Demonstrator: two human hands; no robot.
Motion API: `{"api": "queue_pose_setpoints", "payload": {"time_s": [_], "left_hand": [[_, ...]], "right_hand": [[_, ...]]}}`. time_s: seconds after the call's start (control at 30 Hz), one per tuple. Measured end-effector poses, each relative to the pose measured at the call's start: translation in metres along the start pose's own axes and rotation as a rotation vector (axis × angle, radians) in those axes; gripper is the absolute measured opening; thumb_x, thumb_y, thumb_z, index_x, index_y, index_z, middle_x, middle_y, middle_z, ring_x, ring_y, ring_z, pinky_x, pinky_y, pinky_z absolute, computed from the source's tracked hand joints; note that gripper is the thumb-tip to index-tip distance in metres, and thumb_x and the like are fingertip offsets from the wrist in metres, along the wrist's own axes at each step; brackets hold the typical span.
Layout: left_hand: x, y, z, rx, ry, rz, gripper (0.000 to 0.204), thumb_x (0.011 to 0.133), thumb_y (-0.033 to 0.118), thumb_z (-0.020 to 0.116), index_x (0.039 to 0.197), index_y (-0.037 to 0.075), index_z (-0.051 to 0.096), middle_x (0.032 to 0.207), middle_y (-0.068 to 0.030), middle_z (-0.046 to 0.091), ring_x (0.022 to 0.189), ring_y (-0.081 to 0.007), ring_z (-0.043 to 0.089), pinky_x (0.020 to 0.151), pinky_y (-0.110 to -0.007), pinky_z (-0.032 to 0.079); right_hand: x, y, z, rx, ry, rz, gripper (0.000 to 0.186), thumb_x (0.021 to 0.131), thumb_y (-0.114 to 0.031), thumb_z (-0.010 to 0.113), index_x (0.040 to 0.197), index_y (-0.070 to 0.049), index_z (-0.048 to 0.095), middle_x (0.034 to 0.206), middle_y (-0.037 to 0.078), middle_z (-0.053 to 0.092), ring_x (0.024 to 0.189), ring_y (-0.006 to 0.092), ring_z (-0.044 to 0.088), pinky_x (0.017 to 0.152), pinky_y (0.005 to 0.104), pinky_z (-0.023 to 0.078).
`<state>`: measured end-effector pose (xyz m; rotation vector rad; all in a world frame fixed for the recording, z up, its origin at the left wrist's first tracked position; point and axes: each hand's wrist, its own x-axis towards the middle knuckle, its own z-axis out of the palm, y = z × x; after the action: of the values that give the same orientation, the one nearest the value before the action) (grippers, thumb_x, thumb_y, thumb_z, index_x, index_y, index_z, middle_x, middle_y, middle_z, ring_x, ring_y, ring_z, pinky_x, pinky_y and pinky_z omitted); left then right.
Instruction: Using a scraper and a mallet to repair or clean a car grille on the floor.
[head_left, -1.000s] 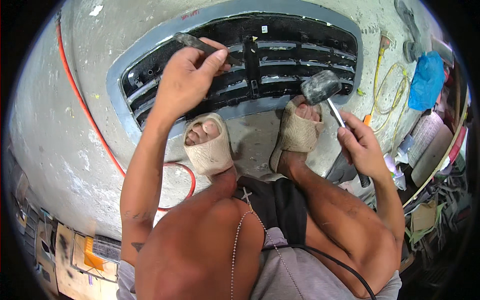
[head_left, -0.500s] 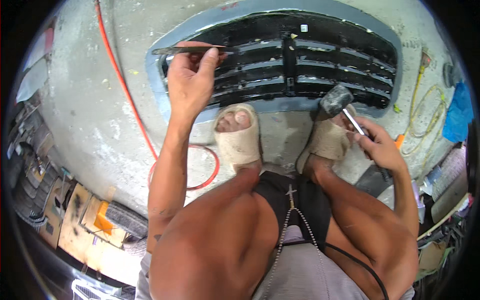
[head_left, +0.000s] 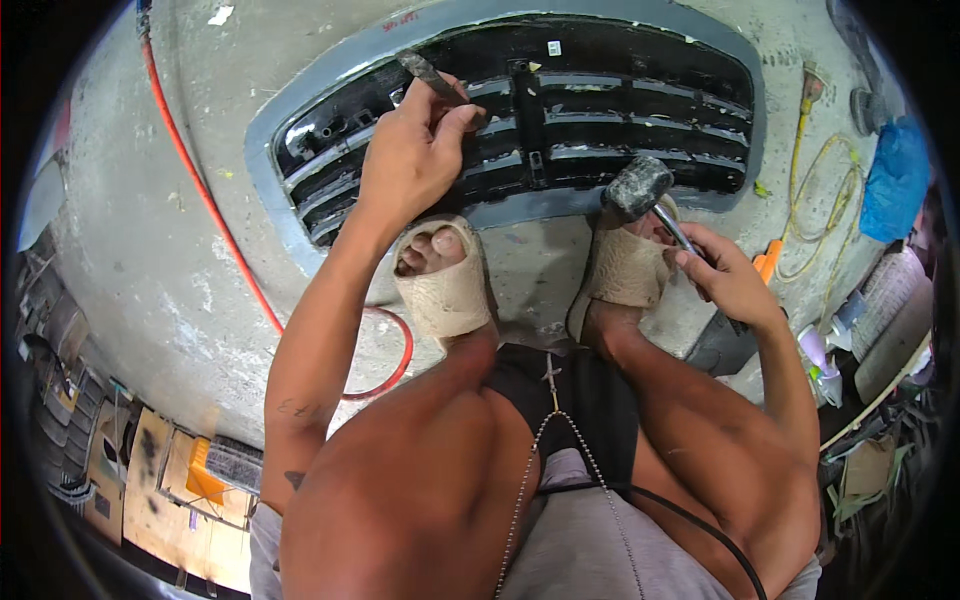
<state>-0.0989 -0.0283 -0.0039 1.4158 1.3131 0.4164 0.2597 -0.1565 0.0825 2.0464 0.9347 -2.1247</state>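
Across left hand (head_left: 418, 152), a bar (head_left: 425, 69); jutting from right hand (head_left: 730, 277), mallet (head_left: 638, 189).

1. Bare left hand (head_left: 412, 165), bare right hand (head_left: 735, 278): 2 hands.
2. Black-headed mallet with metal shaft (head_left: 640, 188): 1, right.
3. Flat dark bar (head_left: 430, 76): 1, left.
4. Grey-rimmed black slatted panel (head_left: 527, 110): 1, far.
5. Beige textured left sandal (head_left: 447, 298), matching right sandal (head_left: 628, 265): 2 sandals.
6. Red hose (head_left: 205, 195): 1, left.
7. Blue plastic bag (head_left: 893, 182): 1, right.

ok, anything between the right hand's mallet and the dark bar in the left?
Nothing visible. Between the mallet in the right hand and the flat dark bar in the left hand, only the grey-bordered black grille shows behind. Relative heights: can't tell.
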Motion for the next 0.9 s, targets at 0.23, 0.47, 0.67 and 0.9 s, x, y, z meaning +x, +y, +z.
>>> {"api": "queue_pose_setpoints", "payload": {"time_s": [0.23, 0.47, 0.67, 0.9], "left_hand": [[-0.005, -0.010, 0.008, -0.066, 0.164, 0.013, 0.019, 0.098, 0.011, 0.062, 0.115, 0.001, 0.060, 0.094, -0.0131, 0.078, 0.088, -0.0258, 0.077, 0.079, -0.034, 0.057], [-0.007, -0.005, 0.011, -0.042, 0.262, 0.013, 0.018, 0.096, 0.011, 0.064, 0.112, 0.003, 0.062, 0.091, -0.0138, 0.078, 0.086, -0.0282, 0.077, 0.078, -0.035, 0.057], [-0.004, -0.007, 0.010, 0.008, 0.253, 0.041, 0.018, 0.096, 0.010, 0.065, 0.111, 0.002, 0.061, 0.090, -0.0172, 0.076, 0.084, -0.0338, 0.076, 0.075, -0.039, 0.057], [0.000, 0.001, 0.005, 0.184, 0.178, 0.035, 0.019, 0.094, 0.011, 0.066, 0.109, 0.003, 0.058, 0.086, -0.0214, 0.073, 0.082, -0.0436, 0.071, 0.070, -0.047, 0.055]], "right_hand": [[-0.001, -0.011, 0.005, -0.025, -0.036, 0.010, 0.037, 0.105, -0.022, 0.059, 0.140, -0.009, 0.057, 0.069, -0.007, 0.046, 0.056, 0.0037, 0.041, 0.051, 0.0230, 0.035], [-0.027, -0.055, -0.001, -0.261, 0.137, -0.123, 0.042, 0.101, -0.014, 0.064, 0.140, -0.003, 0.059, 0.095, 0.003, 0.067, 0.076, 0.0106, 0.056, 0.073, 0.0277, 0.048], [-0.037, -0.127, -0.013, -0.271, 0.289, -0.476, 0.042, 0.099, -0.012, 0.066, 0.140, -0.003, 0.061, 0.092, 0.003, 0.068, 0.074, 0.0093, 0.055, 0.068, 0.0260, 0.047], [-0.015, -0.209, 0.002, -0.818, 0.523, -1.247, 0.051, 0.093, -0.002, 0.068, 0.143, -0.009, 0.061, 0.087, 0.009, 0.065, 0.070, 0.0156, 0.058, 0.065, 0.0260, 0.047]]}}
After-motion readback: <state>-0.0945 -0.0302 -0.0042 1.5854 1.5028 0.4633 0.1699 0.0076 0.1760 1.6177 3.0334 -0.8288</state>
